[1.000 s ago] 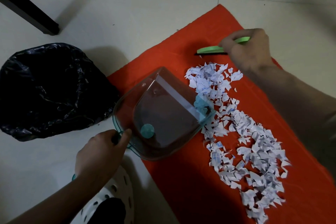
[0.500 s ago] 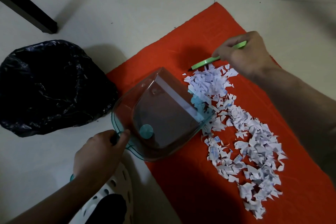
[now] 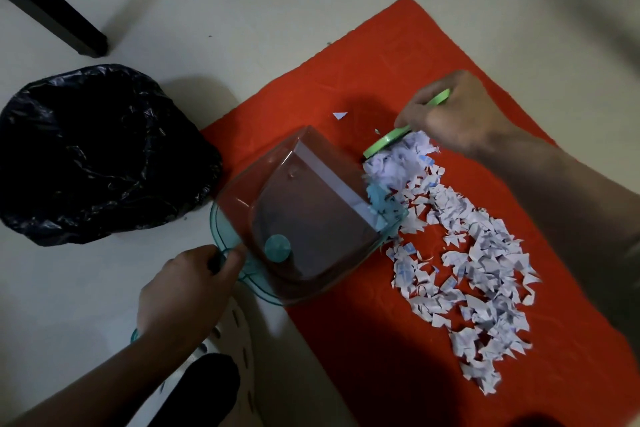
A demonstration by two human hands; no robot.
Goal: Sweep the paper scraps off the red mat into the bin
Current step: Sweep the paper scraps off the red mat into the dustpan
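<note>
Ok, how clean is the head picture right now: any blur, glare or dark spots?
Head view: dim, corners darkest; right hand and brush slightly motion-blurred; pale glare on the clear dustpan; scraps clear against the mat; bin nearly black, inside unreadable.

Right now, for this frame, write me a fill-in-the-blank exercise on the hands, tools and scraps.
The right hand grips a slim ___ plastic brush. The left hand holds the clear teal-rimmed plastic dustpan by its ___. The small white paper scraps lie on the ___ fabric mat. The round bin is lined with a ___ plastic bag.
Missing: green; handle; red; black.
</note>
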